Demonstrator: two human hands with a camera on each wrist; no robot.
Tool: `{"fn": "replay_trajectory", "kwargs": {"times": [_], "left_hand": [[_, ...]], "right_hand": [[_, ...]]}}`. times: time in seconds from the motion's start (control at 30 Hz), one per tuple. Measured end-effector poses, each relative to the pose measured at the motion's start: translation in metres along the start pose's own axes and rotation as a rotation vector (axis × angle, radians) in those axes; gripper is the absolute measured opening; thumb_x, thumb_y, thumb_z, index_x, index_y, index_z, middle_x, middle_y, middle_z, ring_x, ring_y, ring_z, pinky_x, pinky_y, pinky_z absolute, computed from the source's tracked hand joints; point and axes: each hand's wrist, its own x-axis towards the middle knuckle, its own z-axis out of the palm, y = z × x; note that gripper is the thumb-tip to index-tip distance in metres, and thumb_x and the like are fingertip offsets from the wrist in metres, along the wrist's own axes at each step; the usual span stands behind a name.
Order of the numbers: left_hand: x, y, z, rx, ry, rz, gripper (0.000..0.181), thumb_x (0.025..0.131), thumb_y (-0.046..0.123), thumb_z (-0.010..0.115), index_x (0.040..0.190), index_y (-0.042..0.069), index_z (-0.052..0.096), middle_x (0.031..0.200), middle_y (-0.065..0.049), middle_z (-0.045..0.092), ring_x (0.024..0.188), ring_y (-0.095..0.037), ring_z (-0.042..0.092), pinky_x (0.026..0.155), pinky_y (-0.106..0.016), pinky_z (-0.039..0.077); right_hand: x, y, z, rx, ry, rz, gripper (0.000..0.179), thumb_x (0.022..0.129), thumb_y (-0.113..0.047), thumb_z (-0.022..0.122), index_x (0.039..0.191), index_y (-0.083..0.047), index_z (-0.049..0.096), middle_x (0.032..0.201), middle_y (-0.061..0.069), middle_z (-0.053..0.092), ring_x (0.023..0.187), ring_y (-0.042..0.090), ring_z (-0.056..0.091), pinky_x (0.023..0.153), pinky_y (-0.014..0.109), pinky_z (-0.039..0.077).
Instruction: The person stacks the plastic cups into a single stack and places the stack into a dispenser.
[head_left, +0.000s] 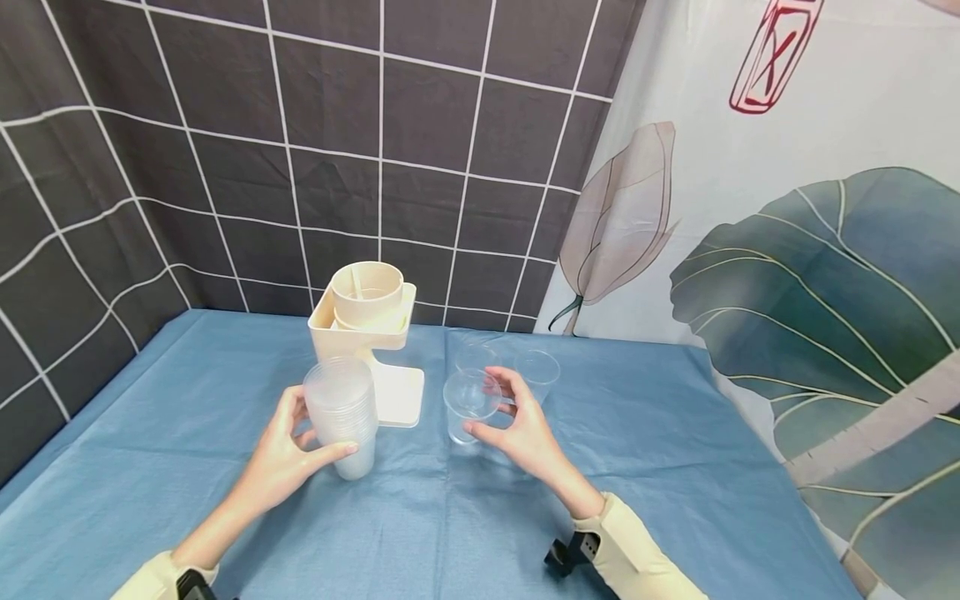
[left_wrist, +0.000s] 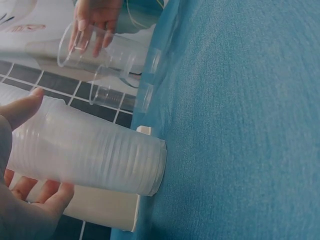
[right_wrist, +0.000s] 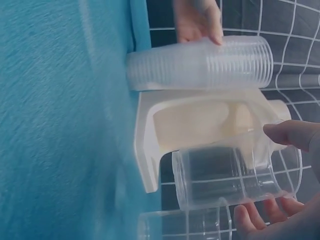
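Fingers curled: left hand [head_left: 283, 461] grips the cup stack [head_left: 341, 408], right hand [head_left: 528, 429] grips one clear cup [head_left: 465, 407]; I see a cream stand [head_left: 356, 340] behind the cup stack.

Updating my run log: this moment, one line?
left hand: grips translucent plastic cup stack | right hand: holds clear plastic cup | cream plastic stand: behind stack

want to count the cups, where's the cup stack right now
In the head view, the cup stack is left of centre, held in the left hand, at the near left of the cream stand.
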Motion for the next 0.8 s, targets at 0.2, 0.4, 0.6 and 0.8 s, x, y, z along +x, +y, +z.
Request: {"fn": "replay_trajectory", "kwargs": {"times": [0.2,0.4,0.6,0.8], "left_hand": [[0.0,0.001,0.0,0.002,-0.002,-0.003,0.074,0.075,0.012,0.082,0.129,0.005,0.034,0.124,-0.006,0.051,0.107,0.009,0.045,0.085,-0.008,0.042],[0.0,0.002,-0.001,0.007,-0.002,-0.006,0.073,0.075,0.012,0.082,0.129,0.005,0.034,0.123,-0.006,0.052,0.106,0.009,0.046,0.086,-0.01,0.044],[0.0,0.002,-0.001,0.021,-0.014,-0.024,0.075,0.075,0.015,0.083,0.13,0.006,0.033,0.126,-0.007,0.052,0.108,0.009,0.044,0.095,-0.039,0.048],[0.001,0.002,-0.002,0.024,-0.015,-0.031,0.075,0.075,0.015,0.083,0.131,0.006,0.033,0.126,-0.009,0.052,0.108,0.009,0.045,0.096,-0.045,0.047]], "right_hand": [[0.002,-0.009,0.002,0.014,-0.01,-0.029,0.072,0.074,-0.006,0.081,0.136,-0.006,0.044,0.132,0.014,0.054,0.12,0.028,0.053,0.099,0.051,0.046],[0.006,-0.021,0.005,0.025,-0.01,-0.056,0.072,0.074,-0.006,0.081,0.137,-0.009,0.045,0.132,0.012,0.054,0.12,0.026,0.052,0.099,0.042,0.047],[0.012,-0.033,0.01,0.063,-0.005,-0.095,0.073,0.074,-0.004,0.08,0.138,-0.009,0.044,0.134,0.011,0.054,0.122,0.026,0.052,0.097,0.034,0.048],[0.019,-0.045,0.016,0.097,0.004,-0.165,0.072,0.074,-0.002,0.079,0.138,-0.006,0.044,0.136,0.011,0.052,0.122,0.033,0.052,0.097,0.03,0.048]]}}
